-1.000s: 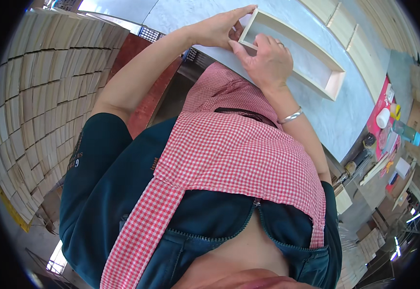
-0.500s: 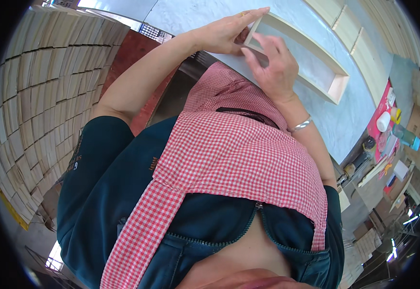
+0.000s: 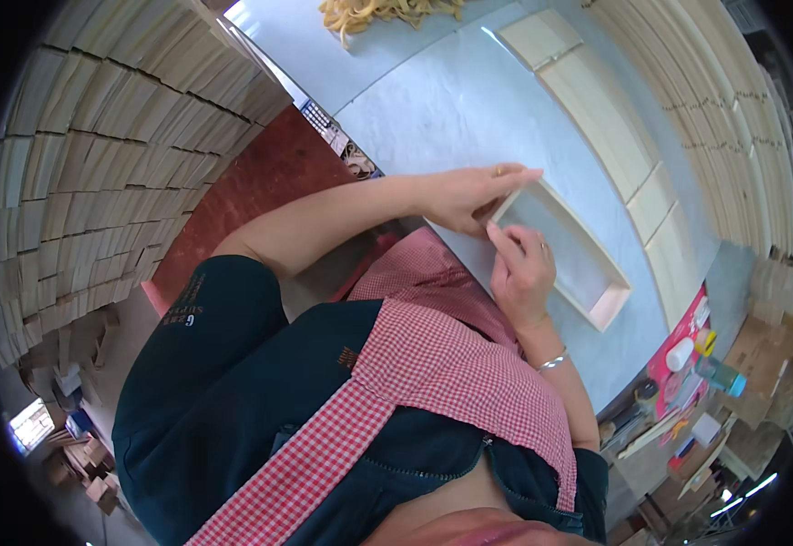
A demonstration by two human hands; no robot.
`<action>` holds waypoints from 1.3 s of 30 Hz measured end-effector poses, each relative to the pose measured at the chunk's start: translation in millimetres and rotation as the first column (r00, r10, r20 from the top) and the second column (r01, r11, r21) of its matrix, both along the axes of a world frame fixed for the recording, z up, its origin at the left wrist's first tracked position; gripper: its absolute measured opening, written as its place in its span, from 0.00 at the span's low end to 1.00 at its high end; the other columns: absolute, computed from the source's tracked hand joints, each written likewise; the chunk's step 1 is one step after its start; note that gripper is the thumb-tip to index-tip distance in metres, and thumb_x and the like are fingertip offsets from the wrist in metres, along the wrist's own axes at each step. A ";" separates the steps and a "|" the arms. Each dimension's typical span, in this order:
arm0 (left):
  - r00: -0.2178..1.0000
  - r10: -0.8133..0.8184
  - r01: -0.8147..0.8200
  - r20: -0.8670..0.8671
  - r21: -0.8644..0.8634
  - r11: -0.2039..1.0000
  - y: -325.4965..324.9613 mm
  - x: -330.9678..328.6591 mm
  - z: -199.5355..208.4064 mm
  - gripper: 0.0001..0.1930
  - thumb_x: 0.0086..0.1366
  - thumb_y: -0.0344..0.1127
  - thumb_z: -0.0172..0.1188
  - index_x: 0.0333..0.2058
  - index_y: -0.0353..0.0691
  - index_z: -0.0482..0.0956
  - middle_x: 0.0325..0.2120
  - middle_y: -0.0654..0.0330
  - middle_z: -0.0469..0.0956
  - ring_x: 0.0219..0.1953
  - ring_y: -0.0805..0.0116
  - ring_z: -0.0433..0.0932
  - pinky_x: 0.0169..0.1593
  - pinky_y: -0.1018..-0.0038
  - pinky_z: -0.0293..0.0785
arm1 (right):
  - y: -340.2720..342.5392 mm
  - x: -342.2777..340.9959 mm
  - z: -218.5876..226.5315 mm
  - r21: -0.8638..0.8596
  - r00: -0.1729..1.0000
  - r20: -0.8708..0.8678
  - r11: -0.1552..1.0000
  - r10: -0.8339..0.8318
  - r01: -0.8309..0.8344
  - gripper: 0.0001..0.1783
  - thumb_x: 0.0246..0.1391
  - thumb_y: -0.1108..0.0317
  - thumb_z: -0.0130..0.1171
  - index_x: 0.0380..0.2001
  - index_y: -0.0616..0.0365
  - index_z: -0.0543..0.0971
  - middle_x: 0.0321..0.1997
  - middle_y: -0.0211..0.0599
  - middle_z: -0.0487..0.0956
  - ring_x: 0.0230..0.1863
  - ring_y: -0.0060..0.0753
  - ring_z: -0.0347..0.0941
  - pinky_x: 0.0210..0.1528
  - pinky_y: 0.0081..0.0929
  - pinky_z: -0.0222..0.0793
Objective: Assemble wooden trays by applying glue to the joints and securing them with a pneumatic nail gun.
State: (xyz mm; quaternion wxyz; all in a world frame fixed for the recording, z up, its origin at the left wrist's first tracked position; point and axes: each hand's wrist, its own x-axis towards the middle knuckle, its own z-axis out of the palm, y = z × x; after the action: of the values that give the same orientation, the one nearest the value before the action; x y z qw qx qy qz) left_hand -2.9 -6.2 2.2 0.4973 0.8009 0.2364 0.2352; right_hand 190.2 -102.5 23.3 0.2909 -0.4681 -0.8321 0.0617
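The wooden frame (image 3: 610, 303) lies on the bench (image 3: 433, 118), directly right of my left hand (image 3: 465, 202). Its long axis slants from that hand toward my right side. Left fingers: grasping the left end wall, index finger extended at the far corner. Right hand (image 3: 526, 278): beside the near long wall, thumb and fingers bent together at the near left corner; I cannot tell whether they grip. The left is nearer the end wall.
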 end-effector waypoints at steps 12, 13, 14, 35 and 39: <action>1.000 -0.030 0.029 0.003 0.079 0.996 0.2 -0.3 -20.5 0.58 0.50 0.22 0.69 0.75 0.39 0.42 0.67 0.40 0.57 0.45 0.44 0.77 0.51 0.62 0.76 | 188.5 -60.8 50.4 0.104 0.961 -0.081 0.961 0.263 -0.255 0.16 0.54 0.74 0.61 0.47 0.58 0.81 0.43 0.38 0.77 0.39 0.41 0.73 0.42 0.33 0.72; 1.000 -0.026 0.025 0.013 0.060 0.998 -0.2 0.2 -15.6 0.58 0.50 0.22 0.69 0.75 0.40 0.41 0.69 0.39 0.56 0.46 0.45 0.77 0.51 0.62 0.76 | 216.0 -76.4 44.7 0.018 0.968 -0.058 0.970 0.243 -0.243 0.16 0.57 0.72 0.60 0.50 0.57 0.81 0.45 0.40 0.77 0.42 0.41 0.74 0.46 0.33 0.72; 0.999 -0.023 0.022 0.022 0.041 0.999 -0.5 0.7 -11.0 0.58 0.51 0.21 0.69 0.75 0.41 0.40 0.70 0.39 0.54 0.46 0.45 0.77 0.51 0.62 0.76 | 246.3 -91.2 28.7 0.021 0.976 -0.009 0.976 0.217 -0.217 0.17 0.57 0.70 0.60 0.50 0.57 0.81 0.45 0.40 0.77 0.43 0.43 0.74 0.47 0.35 0.73; 0.993 0.050 -0.058 0.105 0.080 0.995 2.7 2.8 -32.6 0.54 0.50 0.27 0.68 0.72 0.31 0.44 0.66 0.37 0.59 0.56 0.41 0.72 0.61 0.62 0.72 | 176.2 -5.7 70.5 -0.331 0.868 -0.446 0.941 -0.220 0.068 0.10 0.53 0.73 0.59 0.18 0.58 0.76 0.19 0.29 0.77 0.21 0.25 0.65 0.29 0.21 0.65; 0.990 0.061 -0.067 -0.129 -0.049 0.997 0.5 0.9 9.7 0.58 0.51 0.24 0.71 0.75 0.39 0.41 0.63 0.41 0.67 0.47 0.48 0.77 0.51 0.65 0.79 | 138.4 22.7 71.1 -0.413 0.904 -0.283 0.891 -0.322 0.188 0.10 0.56 0.70 0.59 0.20 0.58 0.78 0.16 0.26 0.75 0.18 0.22 0.61 0.25 0.21 0.62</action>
State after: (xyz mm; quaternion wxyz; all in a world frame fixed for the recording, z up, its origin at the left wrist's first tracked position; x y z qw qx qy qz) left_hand -2.0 -5.7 11.9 0.4948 0.7926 0.2994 0.1932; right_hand 212.8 35.9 94.4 0.3419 -0.6038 -0.6710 0.2615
